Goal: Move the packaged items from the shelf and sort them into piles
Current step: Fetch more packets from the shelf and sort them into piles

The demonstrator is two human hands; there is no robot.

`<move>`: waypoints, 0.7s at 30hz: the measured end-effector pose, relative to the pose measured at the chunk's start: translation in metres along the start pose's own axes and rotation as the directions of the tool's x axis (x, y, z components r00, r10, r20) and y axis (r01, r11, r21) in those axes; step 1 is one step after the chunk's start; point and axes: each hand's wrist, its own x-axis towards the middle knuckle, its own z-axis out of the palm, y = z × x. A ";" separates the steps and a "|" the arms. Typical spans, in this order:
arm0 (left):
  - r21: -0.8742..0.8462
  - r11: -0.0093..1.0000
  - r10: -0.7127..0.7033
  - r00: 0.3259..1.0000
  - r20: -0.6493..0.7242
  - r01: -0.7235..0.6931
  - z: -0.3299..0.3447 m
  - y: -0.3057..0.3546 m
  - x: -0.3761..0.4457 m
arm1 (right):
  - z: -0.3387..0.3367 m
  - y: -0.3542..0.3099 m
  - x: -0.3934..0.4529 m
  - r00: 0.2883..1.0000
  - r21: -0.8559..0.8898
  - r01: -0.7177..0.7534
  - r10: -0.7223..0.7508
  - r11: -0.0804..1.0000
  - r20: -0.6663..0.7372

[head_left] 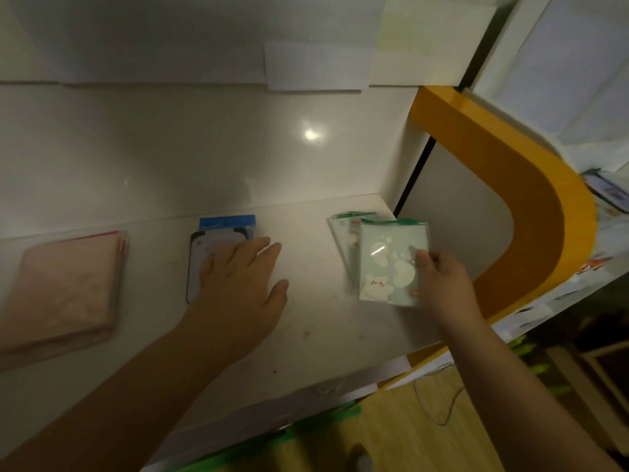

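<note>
Three piles sat in a row on the white surface (306, 335): a pink stack (64, 291) at the far left, a blue-topped pack (218, 243) in the middle, and a green pile (343, 240) toward the right.

The right hand (442, 277) held a green packet (391, 264) printed with pale shapes and a small bear, the thumb pressed on its front near the right edge and the fingers hidden behind it — a closed pinch. The packet sat upright in the view, its long axis running away from the person, green header at the far end. It overlapped the green pile, which showed just to its left and behind. Whether it already rested on that pile or hovered above could not be told; the frame was blurred there.

The left hand (238, 281) lay flat and open, palm down, over the lower right part of the blue-topped pack, fingers spread and gripping nothing.

The coming move probably turned on that small offset: the green pile lay slightly left of and beyond the right hand's grip, with the same orientation as the held packet, so a short push that way and a release should have squared it on top. The right hand was clearly the nearer one — the left was well apart, by the middle pile.
</note>
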 end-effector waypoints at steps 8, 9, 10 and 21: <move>-0.024 1.000 -0.006 1.000 -0.006 0.006 -0.006 0.010 -0.002 | 0.021 -0.023 0.039 0.984 -0.200 0.123 -0.093 0.972 0.151; -0.029 1.000 -0.010 1.000 -0.010 0.009 -0.008 0.009 -0.003 | 0.024 -0.024 0.041 0.982 -0.248 0.142 -0.106 0.958 0.155; -0.032 0.999 -0.010 1.000 -0.016 0.010 -0.009 0.009 -0.004 | 0.027 -0.025 0.043 0.981 -0.294 0.156 -0.114 0.943 0.157; -0.025 0.999 -0.045 0.998 -0.047 0.044 -0.022 -0.001 -0.010 | 0.037 -0.016 0.022 0.956 -0.502 0.279 -0.285 0.818 0.067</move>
